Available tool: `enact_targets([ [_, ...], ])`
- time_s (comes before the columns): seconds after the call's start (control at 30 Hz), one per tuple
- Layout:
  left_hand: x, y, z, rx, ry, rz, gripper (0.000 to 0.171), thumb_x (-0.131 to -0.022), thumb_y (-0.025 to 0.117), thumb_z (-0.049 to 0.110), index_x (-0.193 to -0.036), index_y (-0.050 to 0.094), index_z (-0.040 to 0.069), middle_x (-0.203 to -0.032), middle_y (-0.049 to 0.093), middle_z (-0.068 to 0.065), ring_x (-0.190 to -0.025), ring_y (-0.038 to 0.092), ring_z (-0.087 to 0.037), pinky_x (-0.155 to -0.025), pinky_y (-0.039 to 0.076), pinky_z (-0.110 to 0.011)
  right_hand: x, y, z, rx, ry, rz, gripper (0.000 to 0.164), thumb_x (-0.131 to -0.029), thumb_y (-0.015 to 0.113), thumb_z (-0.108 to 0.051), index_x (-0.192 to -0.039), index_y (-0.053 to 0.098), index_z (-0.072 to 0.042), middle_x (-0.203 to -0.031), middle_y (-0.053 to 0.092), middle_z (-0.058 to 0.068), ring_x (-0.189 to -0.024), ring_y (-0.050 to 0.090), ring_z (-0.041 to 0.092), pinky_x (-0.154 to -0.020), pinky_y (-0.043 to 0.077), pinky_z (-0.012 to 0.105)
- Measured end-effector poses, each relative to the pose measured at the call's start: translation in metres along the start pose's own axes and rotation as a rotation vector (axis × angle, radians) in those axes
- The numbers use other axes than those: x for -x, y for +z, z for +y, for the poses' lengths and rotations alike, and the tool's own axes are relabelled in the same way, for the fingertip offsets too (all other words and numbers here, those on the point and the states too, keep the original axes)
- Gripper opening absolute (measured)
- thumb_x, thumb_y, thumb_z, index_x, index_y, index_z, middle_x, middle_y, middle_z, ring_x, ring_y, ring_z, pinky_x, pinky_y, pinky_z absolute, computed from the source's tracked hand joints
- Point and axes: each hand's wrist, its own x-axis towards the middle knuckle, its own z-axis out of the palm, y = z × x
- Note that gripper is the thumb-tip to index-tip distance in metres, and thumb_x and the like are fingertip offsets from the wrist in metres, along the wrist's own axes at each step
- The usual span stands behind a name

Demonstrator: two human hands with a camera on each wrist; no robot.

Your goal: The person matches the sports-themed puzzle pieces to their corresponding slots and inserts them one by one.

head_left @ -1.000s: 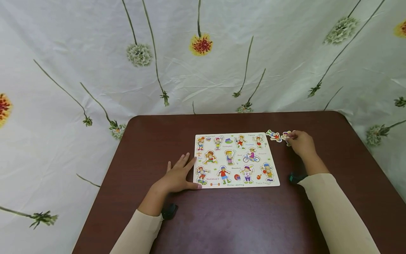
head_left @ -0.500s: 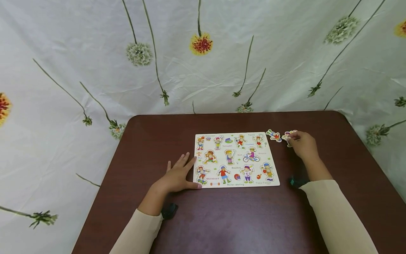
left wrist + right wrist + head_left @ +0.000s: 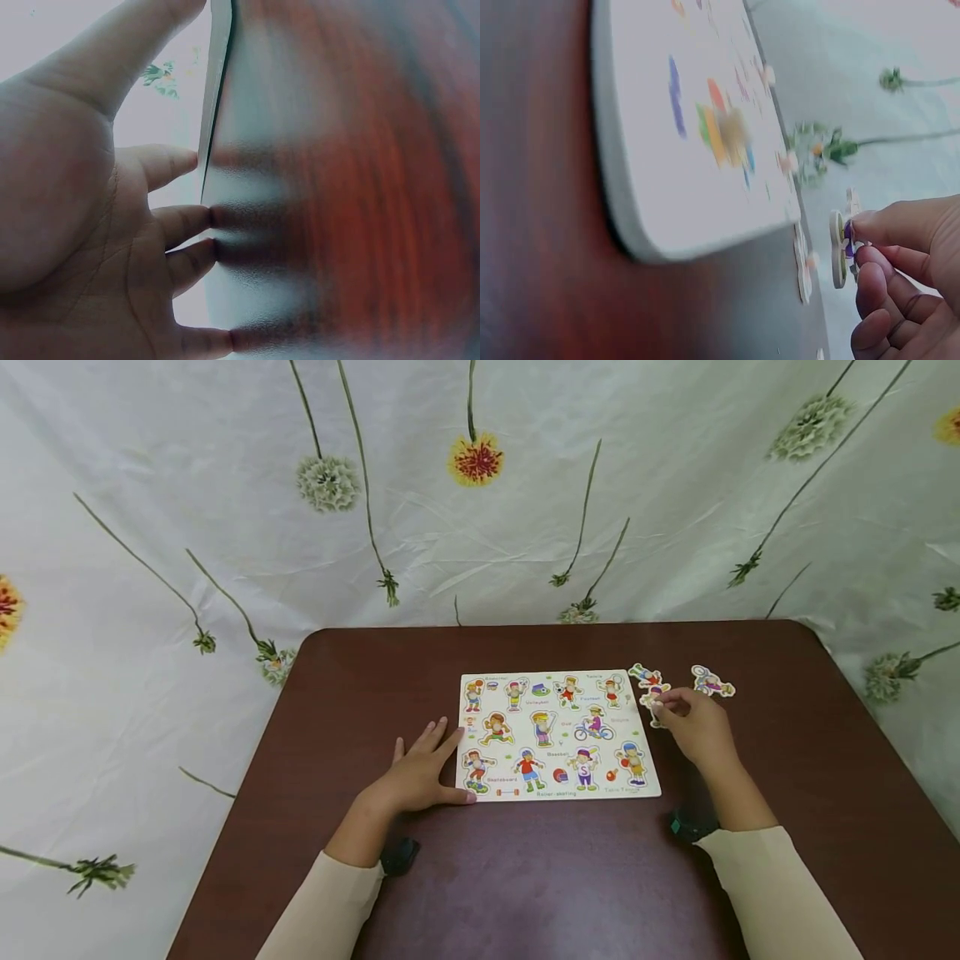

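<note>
My left hand [image 3: 416,777] lies spread at the left side of a white picture puzzle board [image 3: 637,735] printed with children playing sports. Its thumb touches the near left corner, and the other fingertips rest at the edge and on the table, as the left wrist view shows. Just right of the board, my right hand [image 3: 701,727] pinches a puzzle piece [image 3: 654,697] shaped like a child, between thumb and fingers. In the right wrist view the piece [image 3: 837,247] is seen nearly edge-on, tilted up. Part of it is hidden behind the fingertips.
A loose figure piece [image 3: 645,676] lies by the board's far right corner, overlapped by the held one in this view. Another piece [image 3: 713,682] lies farther right. The brown table [image 3: 555,877] meets a flowered white cloth [image 3: 420,527] behind it.
My right hand has moved left and slightly nearer, carrying the pinched piece toward the board. A piece formerly hidden by that hand now shows farther right. The left hand stays put.
</note>
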Motion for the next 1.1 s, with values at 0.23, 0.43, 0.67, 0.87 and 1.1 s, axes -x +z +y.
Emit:
enact_targets([
  [0.23, -0.001, -0.001, 0.002, 0.001, -0.006, -0.005, 0.105, -0.074, 0.074, 0.062, -0.156, 0.019, 0.026, -0.165, 0.005, -0.007, -0.154, 0.002, -0.028, -0.115, -0.003, -0.068, 0.019, 0.016, -0.016, -0.002, -0.045, -0.013, 0.019, -0.092, 0.066, -0.021, -0.104, 0.068, -0.006, -0.094, 0.063, 0.010, -0.080, 0.057, 0.021, -0.064, 0.043, 0.025],
  [0.43, -0.001, -0.002, 0.002, -0.005, -0.009, -0.001, 0.106, -0.073, 0.074, 0.062, -0.156, 0.019, 0.025, -0.165, 0.005, -0.008, -0.154, 0.002, -0.028, -0.115, -0.002, -0.068, 0.032, 0.026, -0.029, -0.034, -0.070, -0.054, 0.016, -0.091, 0.067, -0.020, -0.103, 0.068, -0.009, -0.094, 0.063, 0.008, -0.078, 0.055, 0.018, -0.063, 0.043, 0.024],
  [0.67, 0.001, -0.002, 0.002, -0.001, -0.014, -0.007, 0.107, -0.073, 0.074, 0.062, -0.156, 0.018, 0.025, -0.165, 0.004, -0.007, -0.154, 0.002, -0.027, -0.115, -0.003, -0.068, 0.044, 0.041, -0.043, -0.094, -0.075, -0.088, 0.014, -0.089, 0.069, -0.018, -0.101, 0.069, -0.010, -0.093, 0.064, 0.007, -0.077, 0.056, 0.016, -0.064, 0.044, 0.021],
  [0.87, 0.000, -0.001, 0.001, 0.003, -0.015, -0.007, 0.107, -0.073, 0.074, 0.062, -0.156, 0.018, 0.026, -0.165, 0.004, -0.007, -0.154, 0.001, -0.027, -0.115, -0.003, -0.068, 0.055, 0.052, -0.052, -0.128, -0.075, -0.116, 0.013, -0.088, 0.069, -0.016, -0.099, 0.069, -0.010, -0.090, 0.064, 0.006, -0.074, 0.056, 0.014, -0.062, 0.044, 0.022],
  [1.1, -0.002, 0.000, 0.000, -0.001, -0.011, -0.005, 0.107, -0.072, 0.074, 0.063, -0.156, 0.018, 0.026, -0.165, 0.004, -0.007, -0.154, 0.001, -0.027, -0.115, -0.003, -0.068, 0.064, 0.059, -0.058, -0.156, -0.060, -0.121, 0.013, -0.085, 0.072, -0.017, -0.096, 0.069, -0.010, -0.086, 0.065, 0.005, -0.074, 0.054, 0.012, -0.064, 0.043, 0.020],
])
